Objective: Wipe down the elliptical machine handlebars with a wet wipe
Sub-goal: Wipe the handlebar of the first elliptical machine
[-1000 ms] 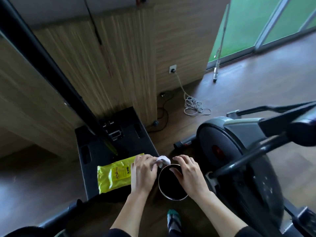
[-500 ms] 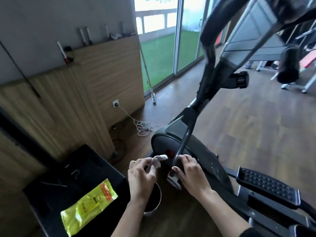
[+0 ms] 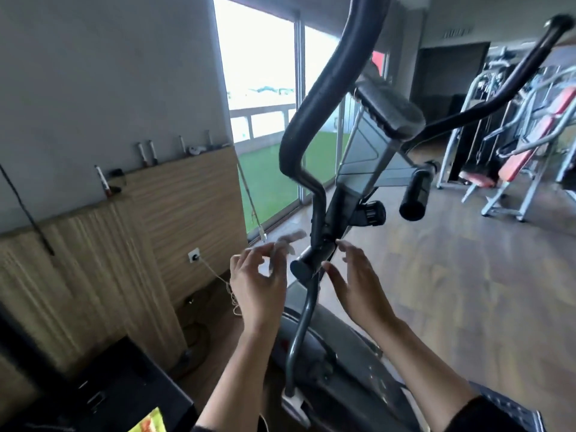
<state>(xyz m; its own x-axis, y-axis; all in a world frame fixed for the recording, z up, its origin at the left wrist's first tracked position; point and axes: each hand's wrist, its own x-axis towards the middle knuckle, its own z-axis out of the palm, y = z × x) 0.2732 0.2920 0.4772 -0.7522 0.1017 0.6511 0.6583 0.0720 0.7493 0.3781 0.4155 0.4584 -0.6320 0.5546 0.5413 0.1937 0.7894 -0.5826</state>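
Black foam, matte and faintly rough, sleeves the left handlebar (image 3: 321, 98), a thick tube whose long axis climbs from a kink near mid-frame and leans right as it runs out of the top edge. Below the kink it thins to bare grey steel that drops to the rounded plastic housing of the elliptical machine (image 3: 343, 357). The right handlebar (image 3: 511, 85) sweeps from behind the console (image 3: 389, 110) up to the far right corner. From my remote seat I see the left hand (image 3: 258, 282) with thumb and fingertips pinched on the wet wipe (image 3: 285, 244), a thin whitish sheet smeared by motion blur. It sits just left of the steel stem and well below the foam, and I cannot tell whether it touches the metal. The right hand (image 3: 355, 285) is spread, fingers straight, holding nothing, just right of the stem's joint. The stem stands between the two hands. A ribbed knob (image 3: 372, 213) and a stubby black grip (image 3: 416, 194) jut out to the right of it. Ribbed wood panelling (image 3: 156, 213) carries a socket (image 3: 194, 255) with a white cable (image 3: 232, 294). Glass doors (image 3: 265, 88) show green turf (image 3: 268, 182), and a red-padded weight bench (image 3: 514, 157) stands on the wooden floor (image 3: 467, 291). Low left, a yellow packet (image 3: 149, 424) lies on a black worktop (image 3: 124, 385).
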